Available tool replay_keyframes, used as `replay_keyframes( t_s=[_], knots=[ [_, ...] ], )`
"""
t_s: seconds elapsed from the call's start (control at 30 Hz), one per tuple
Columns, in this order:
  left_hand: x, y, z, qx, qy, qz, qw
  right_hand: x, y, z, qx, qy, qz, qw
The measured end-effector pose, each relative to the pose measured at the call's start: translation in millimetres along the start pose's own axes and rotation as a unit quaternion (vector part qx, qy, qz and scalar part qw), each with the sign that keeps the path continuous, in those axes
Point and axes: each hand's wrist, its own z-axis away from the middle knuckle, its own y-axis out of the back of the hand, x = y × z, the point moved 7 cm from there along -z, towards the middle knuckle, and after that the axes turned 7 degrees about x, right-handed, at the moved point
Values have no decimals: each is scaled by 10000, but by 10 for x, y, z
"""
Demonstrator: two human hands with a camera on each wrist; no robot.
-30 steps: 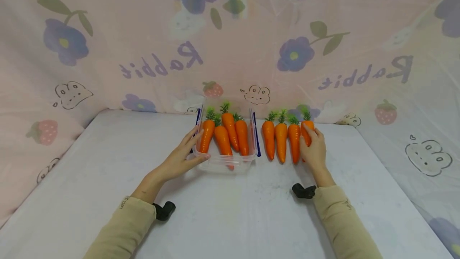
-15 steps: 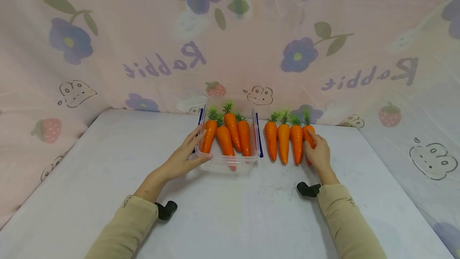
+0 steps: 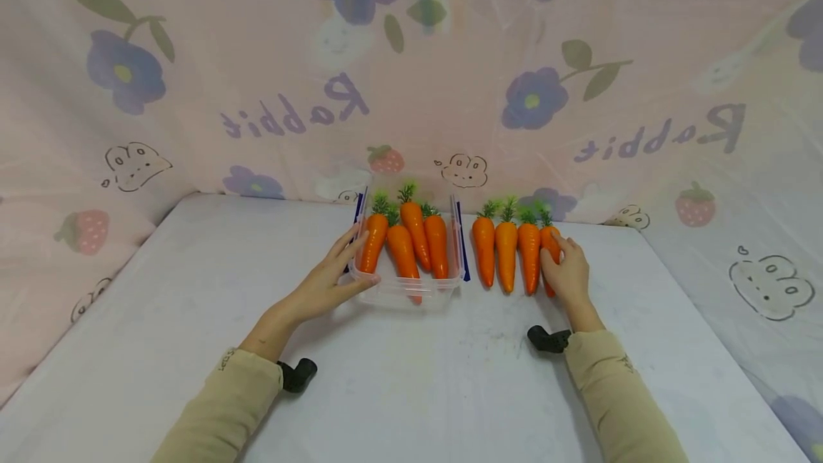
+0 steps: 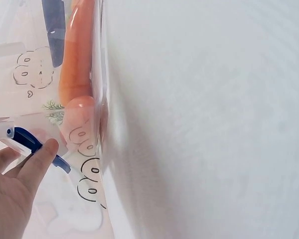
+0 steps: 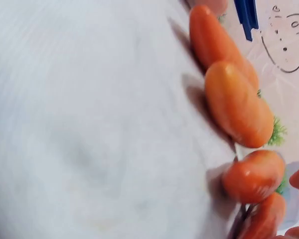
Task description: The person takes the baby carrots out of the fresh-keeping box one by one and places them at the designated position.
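In the head view, a clear plastic box with blue side clips stands at the middle of the table and holds several orange carrots with green tops. My left hand rests against its left side, fingers extended and thumb at the front rim. The left wrist view shows those fingers touching a blue clip. Right of the box, several carrots lie side by side. My right hand holds the rightmost carrot between thumb and fingers, covering part of it.
The white table extends in front of the box and around both arms. A pink printed cloth hangs behind and at the sides. Black wrist devices are on both arms.
My right hand has shifted the rightmost carrot slightly, and it now lies closer in line with the row. My left hand keeps its place on the box. The head view has shifted a little.
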Motion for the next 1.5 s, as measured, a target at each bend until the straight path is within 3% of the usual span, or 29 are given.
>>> replay_keyframes(
  t_s=[0.27, 0.6, 1.23, 1.5],
  knots=[
    [1, 0, -8, -9, -35, -10, 10000, -176, 15, -13, 243, 127, -270, 9993],
    [26, 8, -10, 20, -58, -11, 10000, -507, 6, 12, 419, 671, -550, 9953],
    [32, 9, -6, 23, -7, -30, 10000, -985, -228, 89, 183, 707, -1149, 9907],
    [11, 1, 0, 18, 31, -12, 10000, -1202, -318, 171, 189, 994, -1330, 9859]
  ],
)
